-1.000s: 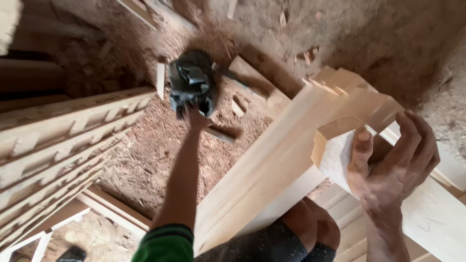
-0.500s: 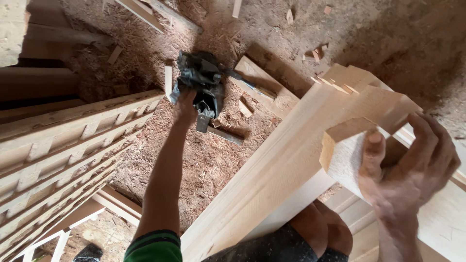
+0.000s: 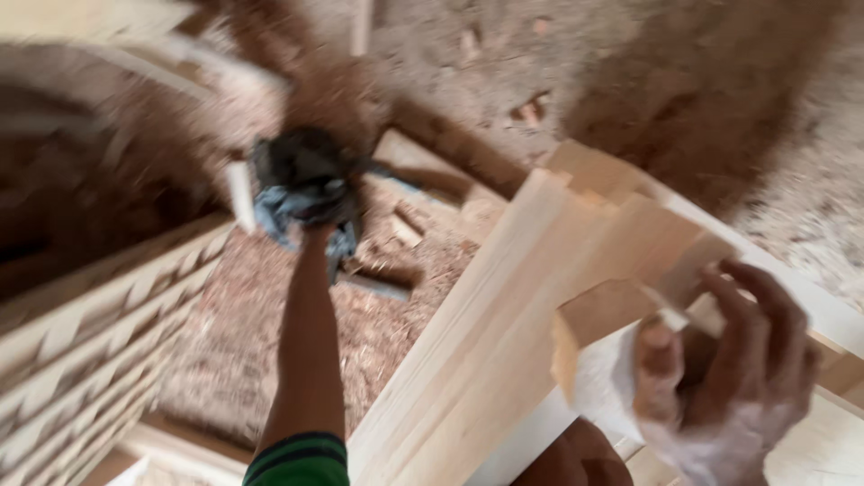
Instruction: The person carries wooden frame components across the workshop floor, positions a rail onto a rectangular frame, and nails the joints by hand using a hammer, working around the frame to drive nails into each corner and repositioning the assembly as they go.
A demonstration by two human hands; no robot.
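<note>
Since half a second ago the dark power tool (image 3: 306,184) has stayed at the end of the outstretched arm in the upper left of the frame, now heavily blurred. The left hand (image 3: 310,229) is wrapped around it, above the sawdust-covered floor (image 3: 270,333). At lower right, the right hand (image 3: 729,378) — dusted white — clasps the notched end of a pale wooden piece (image 3: 612,306) lying among stacked planks (image 3: 486,342). A slatted wooden frame (image 3: 99,333) fills the left edge — blurred too.
</note>
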